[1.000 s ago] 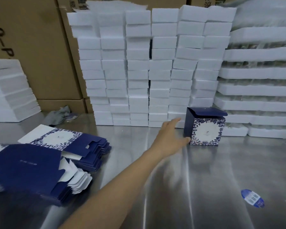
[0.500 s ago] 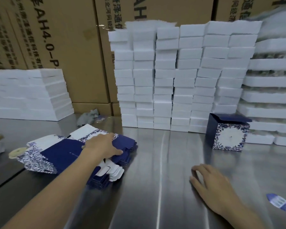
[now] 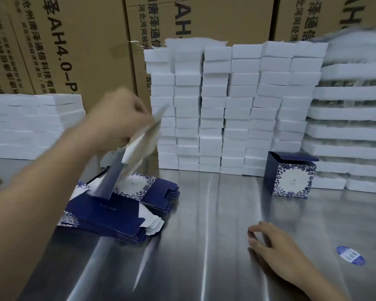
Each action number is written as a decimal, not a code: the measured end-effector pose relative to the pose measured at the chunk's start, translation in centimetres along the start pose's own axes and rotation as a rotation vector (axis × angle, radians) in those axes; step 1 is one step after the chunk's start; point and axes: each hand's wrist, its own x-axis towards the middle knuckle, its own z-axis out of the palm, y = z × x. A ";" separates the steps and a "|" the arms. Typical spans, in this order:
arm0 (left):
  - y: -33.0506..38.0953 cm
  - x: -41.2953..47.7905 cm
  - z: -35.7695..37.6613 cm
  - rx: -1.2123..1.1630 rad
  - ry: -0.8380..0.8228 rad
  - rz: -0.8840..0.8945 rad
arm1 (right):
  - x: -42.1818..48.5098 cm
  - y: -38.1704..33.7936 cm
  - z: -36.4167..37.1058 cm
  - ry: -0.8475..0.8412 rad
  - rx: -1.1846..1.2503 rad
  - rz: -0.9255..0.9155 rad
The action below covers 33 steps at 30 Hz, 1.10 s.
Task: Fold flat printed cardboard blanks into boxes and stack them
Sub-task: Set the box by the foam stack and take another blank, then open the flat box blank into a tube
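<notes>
My left hand [image 3: 115,120] grips one flat blue-and-white cardboard blank [image 3: 130,155] and holds it tilted in the air above the pile; both are motion-blurred. The pile of flat blanks [image 3: 126,209] lies on the steel table [image 3: 204,246] at the left. One folded blue floral box [image 3: 290,174] stands upright at the back right with its lid flap raised. My right hand [image 3: 274,246] rests on the table at the lower right, fingers relaxed, holding nothing.
Stacks of white foam blocks [image 3: 226,105] line the back, with wider white trays [image 3: 345,131] at the right and more foam [image 3: 30,124] at the left. Brown cartons [image 3: 85,40] stand behind. A blue oval sticker [image 3: 350,255] lies on the table at the right.
My left hand moved from the folded box to the pile, took the top blank and lifted it. My right hand came to rest on the table.
</notes>
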 end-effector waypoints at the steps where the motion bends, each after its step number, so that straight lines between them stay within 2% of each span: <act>1: 1.3 -0.6 -1.6 -0.150 0.091 0.022 | -0.4 -0.5 -0.3 -0.007 0.071 0.008; 4: 4.1 -3.9 -3.3 -0.713 0.361 0.094 | -1.5 -2.8 -1.3 0.009 0.447 0.104; 6: 4.5 -6.1 -0.9 -0.966 0.510 0.126 | -2.1 -4.7 -2.1 0.055 0.814 0.143; 7: 4.5 -6.9 1.4 -1.037 0.531 0.140 | -2.2 -5.5 -2.5 0.072 0.971 0.131; 8: 4.4 -7.9 4.1 -1.083 0.496 0.137 | -2.4 -6.1 -2.9 0.077 1.110 0.108; 11: 4.0 -10.9 13.1 -1.145 0.196 0.035 | -3.4 -6.9 -3.3 0.090 1.356 0.056; 14: 2.6 -13.1 18.7 -1.122 0.085 -0.043 | -4.1 -6.2 -3.0 0.168 1.325 0.053; 16: 1.5 -13.6 20.0 -1.176 0.037 -0.095 | -3.7 -5.1 -3.2 0.286 1.284 0.081; 19: 0.6 -13.6 21.0 -1.158 -0.090 -0.116 | -3.2 -4.1 -3.8 0.359 1.246 0.074; 25: 1.6 -14.8 21.8 -1.015 -0.359 -0.020 | -2.7 -2.4 -4.2 0.395 1.213 0.028; 29: 2.0 -14.5 21.5 -1.092 -0.359 -0.030 | -2.4 -2.4 -5.3 0.369 1.243 -0.028; 33: 2.4 -14.9 21.2 -1.053 -0.425 0.040 | -2.4 -2.6 -5.9 0.345 1.246 -0.043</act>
